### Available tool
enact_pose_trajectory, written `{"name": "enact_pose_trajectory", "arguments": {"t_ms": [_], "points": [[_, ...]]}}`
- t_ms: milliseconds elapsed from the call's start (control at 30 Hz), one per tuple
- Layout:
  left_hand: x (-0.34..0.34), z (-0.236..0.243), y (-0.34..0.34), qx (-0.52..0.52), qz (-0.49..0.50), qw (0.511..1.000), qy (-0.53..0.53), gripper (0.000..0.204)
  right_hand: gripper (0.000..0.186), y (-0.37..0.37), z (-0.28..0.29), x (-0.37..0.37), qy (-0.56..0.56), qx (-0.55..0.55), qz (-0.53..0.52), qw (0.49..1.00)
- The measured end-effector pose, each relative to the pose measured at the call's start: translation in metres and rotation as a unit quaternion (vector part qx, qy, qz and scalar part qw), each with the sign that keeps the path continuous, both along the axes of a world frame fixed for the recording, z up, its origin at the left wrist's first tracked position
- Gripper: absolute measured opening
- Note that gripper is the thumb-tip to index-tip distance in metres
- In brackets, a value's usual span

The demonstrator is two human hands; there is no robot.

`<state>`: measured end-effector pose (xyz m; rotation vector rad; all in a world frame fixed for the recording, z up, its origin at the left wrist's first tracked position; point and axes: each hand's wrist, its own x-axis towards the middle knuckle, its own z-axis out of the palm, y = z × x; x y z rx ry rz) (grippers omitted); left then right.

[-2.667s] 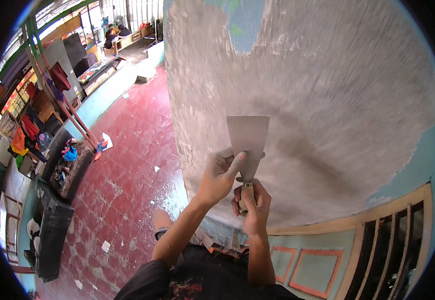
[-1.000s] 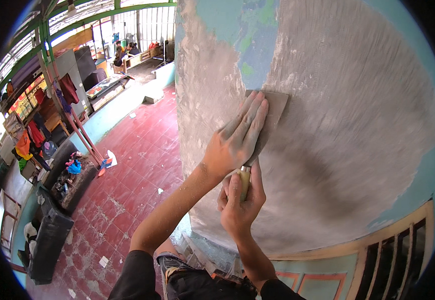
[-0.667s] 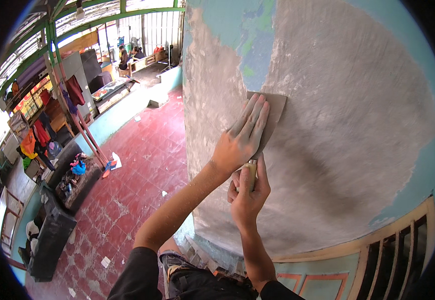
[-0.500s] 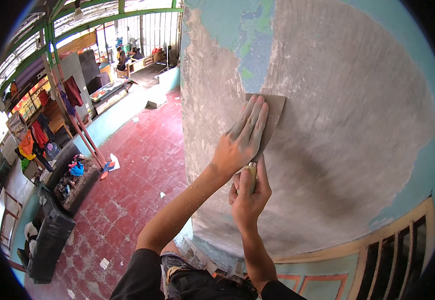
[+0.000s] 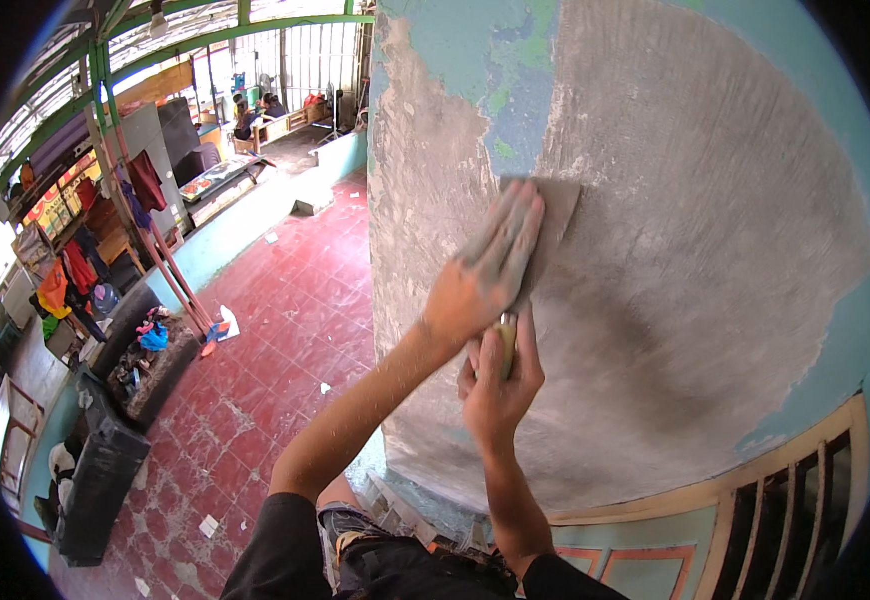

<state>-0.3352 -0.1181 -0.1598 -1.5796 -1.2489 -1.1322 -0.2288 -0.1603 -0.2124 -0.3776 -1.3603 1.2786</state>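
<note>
My right hand [image 5: 500,400] is closed round the pale handle of a wide putty knife [image 5: 559,206], whose broad trapezoid blade lies on the wall with its edge upward. Above it, my left hand [image 5: 480,270] presses flat on the blade, fingers stretched out and dusted grey; they cover much of the blade's left side. Grey plaster [image 5: 695,200] coats most of the wall here, rough and ridged toward the upper left, smoother and darker lower down. Just beyond the blade's edge, a strip of old blue-green paint [image 5: 517,120] shows between plastered areas.
A barred window [image 5: 785,520] with a cream frame is low at the right. The wall's corner drops to a red tiled floor [image 5: 275,330] on the left, with scraps on it. Black worn seats [image 5: 105,480] and hanging clothes [image 5: 75,265] stand farther left. People [image 5: 250,115] sit far back.
Both hands stay on the putty knife. Its blade and my left hand have shifted slightly up and to the right along the wall; the right hand has barely moved.
</note>
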Motion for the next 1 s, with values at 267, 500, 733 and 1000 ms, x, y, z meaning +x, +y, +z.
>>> {"name": "enact_pose_trajectory", "arguments": {"t_ms": [267, 500, 733, 1000], "points": [[0.012, -0.016, 0.0, 0.003, 0.039, 0.999, -0.009, 0.056, 0.048, -0.002, -0.006, 0.012, -0.022, -0.017, -0.02, 0.999], [0.004, -0.011, 0.004, 0.024, 0.035, 0.999, 0.004, 0.055, 0.048, 0.0, -0.007, 0.003, -0.005, 0.006, -0.019, 1.0], [0.008, -0.019, -0.001, -0.016, 0.053, 0.998, 0.009, 0.056, 0.047, -0.002, -0.016, 0.007, -0.019, -0.007, -0.024, 0.999], [-0.018, 0.02, 0.007, 0.037, 0.087, 0.995, 0.022, 0.06, 0.047, 0.02, 0.015, -0.02, 0.001, 0.097, -0.024, 0.995]]}}
